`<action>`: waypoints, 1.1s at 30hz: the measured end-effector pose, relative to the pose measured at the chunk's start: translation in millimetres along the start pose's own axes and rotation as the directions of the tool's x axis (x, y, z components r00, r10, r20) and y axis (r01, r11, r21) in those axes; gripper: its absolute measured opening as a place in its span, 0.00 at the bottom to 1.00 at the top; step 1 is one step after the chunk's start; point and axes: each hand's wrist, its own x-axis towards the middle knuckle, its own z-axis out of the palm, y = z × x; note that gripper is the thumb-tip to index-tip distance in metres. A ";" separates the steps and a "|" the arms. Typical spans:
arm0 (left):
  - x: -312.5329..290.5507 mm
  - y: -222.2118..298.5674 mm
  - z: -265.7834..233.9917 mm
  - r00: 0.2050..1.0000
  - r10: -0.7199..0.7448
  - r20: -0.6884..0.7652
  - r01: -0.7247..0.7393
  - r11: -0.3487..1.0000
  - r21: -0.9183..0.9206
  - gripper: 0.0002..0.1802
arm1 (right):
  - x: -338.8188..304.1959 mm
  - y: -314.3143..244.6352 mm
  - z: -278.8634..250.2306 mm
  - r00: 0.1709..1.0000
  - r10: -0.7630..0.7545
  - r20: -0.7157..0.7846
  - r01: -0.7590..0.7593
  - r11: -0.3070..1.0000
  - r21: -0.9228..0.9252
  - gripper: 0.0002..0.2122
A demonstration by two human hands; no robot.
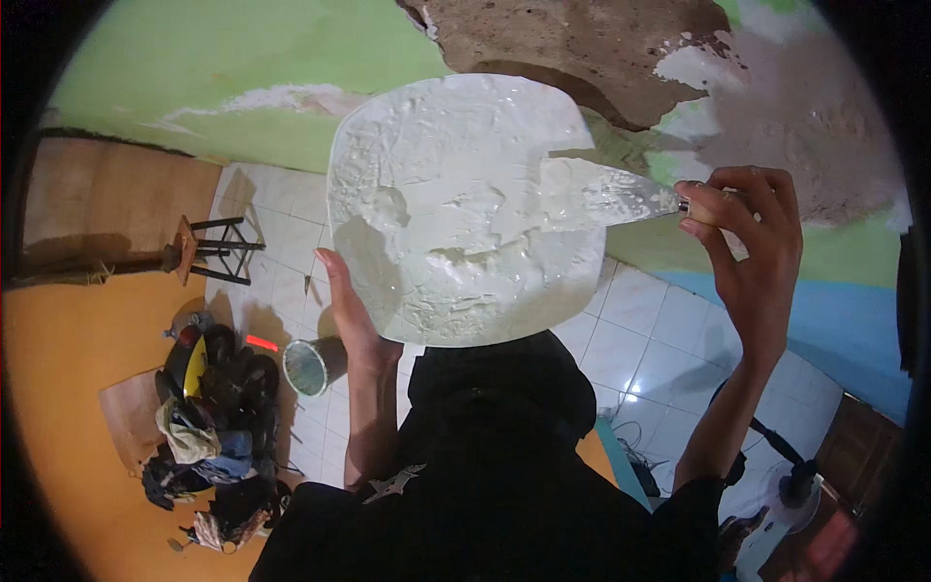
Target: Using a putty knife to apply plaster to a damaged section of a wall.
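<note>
Our left hand [351, 308] grips board [465, 209], frame middle | our right hand [745, 242] pinches knife [603, 194] handle | blade lies flat, pointing left onto putty [456, 262]

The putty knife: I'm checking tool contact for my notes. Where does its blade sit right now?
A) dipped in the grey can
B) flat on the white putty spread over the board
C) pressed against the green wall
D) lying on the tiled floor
B: the right hand holds the putty knife with its blade on the white putty coating the board, which the left hand supports from below.
</note>
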 end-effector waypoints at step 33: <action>-30.2 -9.8 -23.1 0.964 0.044 0.263 -0.130 0.939 0.320 0.45 | -37.1 -123.0 69.1 0.974 0.216 -0.073 -0.168 0.896 0.411 0.16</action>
